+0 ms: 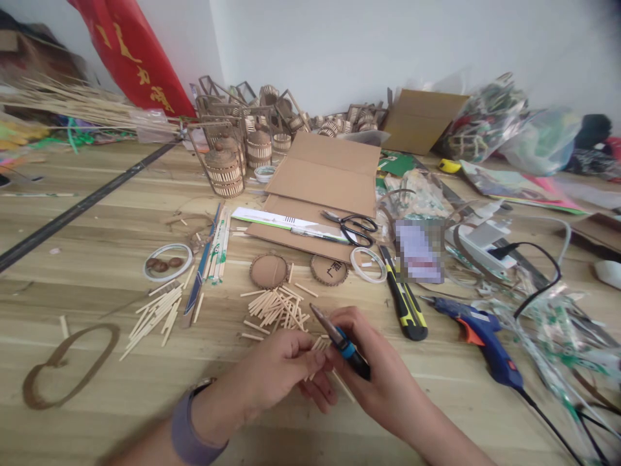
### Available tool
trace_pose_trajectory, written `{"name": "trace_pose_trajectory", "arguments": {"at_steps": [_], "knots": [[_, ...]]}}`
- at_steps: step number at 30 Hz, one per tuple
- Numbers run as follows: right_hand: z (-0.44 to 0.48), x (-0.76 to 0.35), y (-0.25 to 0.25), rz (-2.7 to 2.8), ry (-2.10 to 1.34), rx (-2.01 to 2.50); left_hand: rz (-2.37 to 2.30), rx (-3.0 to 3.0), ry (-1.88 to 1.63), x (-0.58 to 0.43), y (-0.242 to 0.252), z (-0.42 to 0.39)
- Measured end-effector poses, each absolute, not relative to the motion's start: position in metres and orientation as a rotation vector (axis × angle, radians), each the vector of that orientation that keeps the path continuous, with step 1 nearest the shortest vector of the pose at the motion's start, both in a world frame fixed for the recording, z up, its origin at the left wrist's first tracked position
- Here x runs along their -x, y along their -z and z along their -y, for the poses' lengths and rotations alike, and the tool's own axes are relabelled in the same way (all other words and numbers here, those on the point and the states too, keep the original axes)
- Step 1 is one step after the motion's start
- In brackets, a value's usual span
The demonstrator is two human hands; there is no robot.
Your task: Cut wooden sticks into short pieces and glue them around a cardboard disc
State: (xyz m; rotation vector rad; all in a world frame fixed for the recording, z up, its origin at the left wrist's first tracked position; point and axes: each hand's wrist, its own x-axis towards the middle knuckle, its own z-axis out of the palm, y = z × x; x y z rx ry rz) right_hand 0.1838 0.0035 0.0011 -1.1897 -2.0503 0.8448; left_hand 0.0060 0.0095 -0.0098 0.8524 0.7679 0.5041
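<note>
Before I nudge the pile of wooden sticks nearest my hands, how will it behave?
The pile of sticks would probably scatter, lying loose and crisscrossed. Each one is likely light, being short and thin, and probably stiff, since they look straight.

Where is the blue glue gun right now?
In the head view, the blue glue gun lies on the table at the right, between the utility knife and the plastic wrappers.
</note>
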Motion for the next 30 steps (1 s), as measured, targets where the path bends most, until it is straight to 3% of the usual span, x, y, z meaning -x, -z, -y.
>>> {"name": "trace_pose_trajectory", "arguments": {"at_steps": [6,21,26,30], "knots": [[0.0,-0.178,0.006,1.965,-0.519,1.261,-0.913,-0.811,-0.696,-0.007,0.007,-0.013],[0.006,-0.166,0.018,2.051,-0.341,1.312,-0.965,-0.827,-0.785,-0.02,0.003,-0.002],[0.004,-0.169,0.012,2.013,-0.502,1.283,-0.944,-0.84,-0.786,-0.018,0.006,-0.004],[-0.003,-0.181,-0.005,1.928,-0.957,1.294,-0.911,-0.867,-0.754,-0.008,0.005,-0.011]]}}
